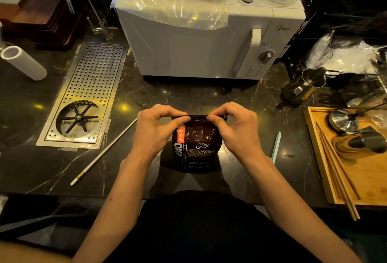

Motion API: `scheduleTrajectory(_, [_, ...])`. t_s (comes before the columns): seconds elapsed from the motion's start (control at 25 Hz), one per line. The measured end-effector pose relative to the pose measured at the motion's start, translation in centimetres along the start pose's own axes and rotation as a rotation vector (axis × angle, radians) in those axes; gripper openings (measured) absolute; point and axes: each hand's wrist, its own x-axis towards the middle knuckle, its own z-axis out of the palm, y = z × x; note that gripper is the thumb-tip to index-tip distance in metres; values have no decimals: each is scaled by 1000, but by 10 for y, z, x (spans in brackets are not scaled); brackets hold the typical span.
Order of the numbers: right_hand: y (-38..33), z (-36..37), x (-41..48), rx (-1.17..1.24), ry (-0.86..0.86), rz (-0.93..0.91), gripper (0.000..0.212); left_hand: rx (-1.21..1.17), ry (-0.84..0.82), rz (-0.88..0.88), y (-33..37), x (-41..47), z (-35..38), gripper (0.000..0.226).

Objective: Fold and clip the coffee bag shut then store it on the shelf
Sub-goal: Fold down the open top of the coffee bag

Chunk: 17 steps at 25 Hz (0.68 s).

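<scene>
A dark brown coffee bag (196,149) with an orange label strip stands upright on the black marble counter (188,95), near its front edge. My left hand (156,127) pinches the bag's top edge at the left. My right hand (234,125) pinches the same edge at the right. The thumbs nearly meet over the flattened top. A pale green clip stick (276,145) lies on the counter just right of my right wrist. A long white stick (104,150) lies diagonally to the left of the bag.
A white microwave (209,43) stands behind the bag. A perforated steel drain tray with a rinser (88,95) is set into the counter at left. At right, a wooden tray (356,174) holds metal jugs and chopsticks; a dark pitcher (301,89) lies behind it.
</scene>
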Motion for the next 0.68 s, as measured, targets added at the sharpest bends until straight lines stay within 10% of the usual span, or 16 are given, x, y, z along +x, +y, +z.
scheduleTrajectory(0.68, [9,-3,-7,97,53,122,13,-78,-153,-69,-2,9,5,15])
